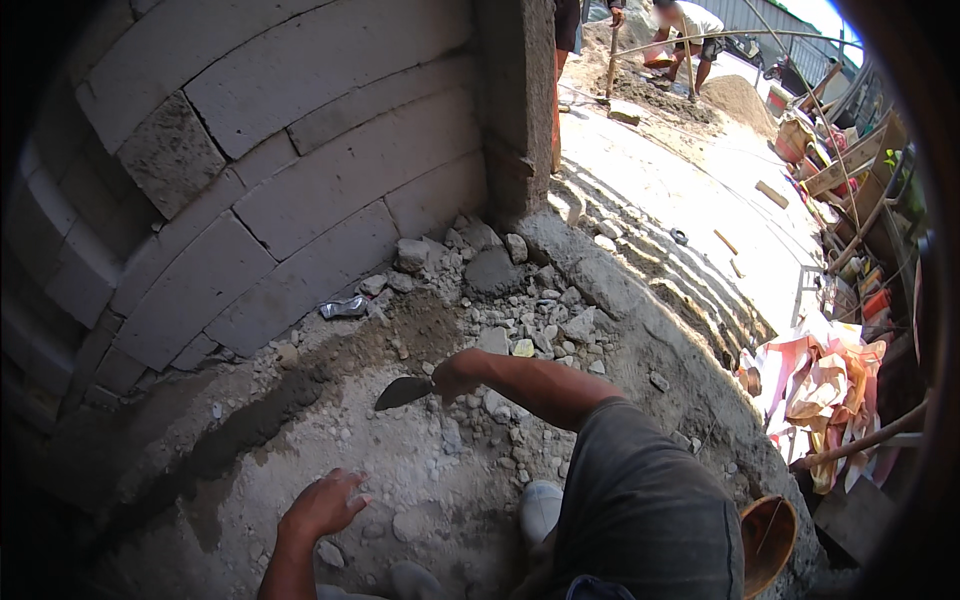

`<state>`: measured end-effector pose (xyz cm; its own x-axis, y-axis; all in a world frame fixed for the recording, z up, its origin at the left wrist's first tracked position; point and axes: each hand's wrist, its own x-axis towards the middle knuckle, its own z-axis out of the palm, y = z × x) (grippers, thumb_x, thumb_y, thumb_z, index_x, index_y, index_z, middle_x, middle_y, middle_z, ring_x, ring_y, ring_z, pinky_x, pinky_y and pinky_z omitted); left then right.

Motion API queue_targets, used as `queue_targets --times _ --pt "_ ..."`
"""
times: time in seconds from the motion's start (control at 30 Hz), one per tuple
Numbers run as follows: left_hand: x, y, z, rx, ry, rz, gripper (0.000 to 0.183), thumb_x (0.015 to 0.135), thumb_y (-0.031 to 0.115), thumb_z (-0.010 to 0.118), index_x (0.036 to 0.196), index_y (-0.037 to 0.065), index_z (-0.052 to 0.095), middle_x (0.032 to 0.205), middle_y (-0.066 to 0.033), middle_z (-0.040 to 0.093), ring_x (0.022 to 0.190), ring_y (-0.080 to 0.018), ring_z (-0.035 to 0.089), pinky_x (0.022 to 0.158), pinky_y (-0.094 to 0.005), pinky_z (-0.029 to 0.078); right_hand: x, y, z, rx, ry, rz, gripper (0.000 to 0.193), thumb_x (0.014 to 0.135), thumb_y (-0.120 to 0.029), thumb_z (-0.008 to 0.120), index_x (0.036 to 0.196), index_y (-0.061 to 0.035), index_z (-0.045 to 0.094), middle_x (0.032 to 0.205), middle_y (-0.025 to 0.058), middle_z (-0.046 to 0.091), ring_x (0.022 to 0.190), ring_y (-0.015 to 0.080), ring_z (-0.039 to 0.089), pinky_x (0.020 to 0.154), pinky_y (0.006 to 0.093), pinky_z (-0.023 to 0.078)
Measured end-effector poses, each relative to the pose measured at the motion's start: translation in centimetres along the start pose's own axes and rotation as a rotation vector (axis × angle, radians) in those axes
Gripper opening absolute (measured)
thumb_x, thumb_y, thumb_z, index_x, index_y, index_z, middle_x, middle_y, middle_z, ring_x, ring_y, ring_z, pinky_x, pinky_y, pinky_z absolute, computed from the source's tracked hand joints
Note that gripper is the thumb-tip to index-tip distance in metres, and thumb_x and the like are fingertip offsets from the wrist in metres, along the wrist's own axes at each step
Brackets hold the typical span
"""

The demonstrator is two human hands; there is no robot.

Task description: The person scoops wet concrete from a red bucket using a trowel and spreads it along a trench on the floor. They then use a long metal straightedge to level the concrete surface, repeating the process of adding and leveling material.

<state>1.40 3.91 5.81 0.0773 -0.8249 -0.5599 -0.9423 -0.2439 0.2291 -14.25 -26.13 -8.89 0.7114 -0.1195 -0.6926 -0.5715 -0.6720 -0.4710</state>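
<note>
My right hand (458,374) is closed around the handle of a trowel (403,393), and its dark pointed blade reaches left over the rubble-strewn ground. The handle itself is hidden in my fingers. Lower and to the left, my left hand (324,504) hovers over pale dirt with fingers loosely bent, thumb apart and nothing in it. Beyond the trowel, a dark strip of wet mortar (262,420) runs along the ground near the foot of a block wall (330,170). Loose stones (545,318) lie heaped by the wall's corner.
A concrete post (515,110) stands at the wall's end. My boot (541,508) and an orange-brown bucket (768,545) are close by. Crumpled sacks (815,385) and piled scrap line the right side. At the back, a person (692,35) bends over beside another person's legs.
</note>
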Motion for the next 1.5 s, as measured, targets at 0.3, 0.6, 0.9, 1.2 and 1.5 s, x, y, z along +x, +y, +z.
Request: queue_targets --times 0.3,0.6,0.9,1.2,1.5 --pt "0.0 -0.2 0.0 -0.014 0.034 0.076 0.045 0.090 0.033 0.058 0.127 0.009 0.054 0.124 -0.0190 0.054 0.116 -0.0350 0.051 0.098 -0.0399 0.041 1.0 0.5 -0.1 -0.020 -0.017 -0.006 0.032 0.084 -0.034 0.066 0.087 -0.0030 0.059 0.068 0.0044 0.054 0.058 0.0189 0.053 0.051 0.0359 0.048" --pt "-0.1 -0.1 0.0 -0.014 0.014 0.041 0.045 0.090 0.035 0.058 0.126 0.008 0.055 0.122 -0.0198 0.055 0.114 -0.0355 0.052 0.097 -0.0404 0.042 1.3 1.1 0.5 0.029 -0.003 -0.044 0.034 0.083 -0.033 0.066 0.092 -0.0016 0.060 0.072 0.0060 0.056 0.061 0.0199 0.055 0.053 0.0365 0.049" --pt "0.1 -0.6 0.3 0.001 0.036 0.070 0.044 0.090 0.034 0.058 0.125 0.008 0.055 0.121 -0.0195 0.055 0.114 -0.0352 0.052 0.097 -0.0404 0.042 1.9 1.2 0.4 0.023 -0.027 -0.034 0.032 0.083 -0.033 0.065 0.089 -0.0026 0.060 0.069 0.0048 0.054 0.060 0.0190 0.054 0.053 0.0363 0.050" --pt "-0.2 0.2 -0.6 0.003 0.027 0.047 0.045 0.090 0.032 0.058 0.128 0.008 0.053 0.125 -0.0185 0.054 0.116 -0.0338 0.051 0.099 -0.0394 0.041 -0.8 -1.4 -0.6 0.043 -0.028 -0.104 0.028 0.087 -0.028 0.062 0.095 -0.0010 0.058 0.070 0.0055 0.053 0.064 0.0205 0.052 0.057 0.0385 0.048" --pt "-0.8 0.8 -1.0 -0.053 0.057 0.039 0.043 0.088 0.026 0.061 0.126 0.007 0.055 0.122 -0.0176 0.055 0.114 -0.0341 0.052 0.098 -0.0390 0.041 -2.2 -5.3 2.7 0.152 -0.203 -0.338 0.045 0.082 -0.030 0.070 0.110 0.0004 0.052 0.093 0.0122 0.059 0.083 0.0253 0.055 0.070 0.0415 0.046"
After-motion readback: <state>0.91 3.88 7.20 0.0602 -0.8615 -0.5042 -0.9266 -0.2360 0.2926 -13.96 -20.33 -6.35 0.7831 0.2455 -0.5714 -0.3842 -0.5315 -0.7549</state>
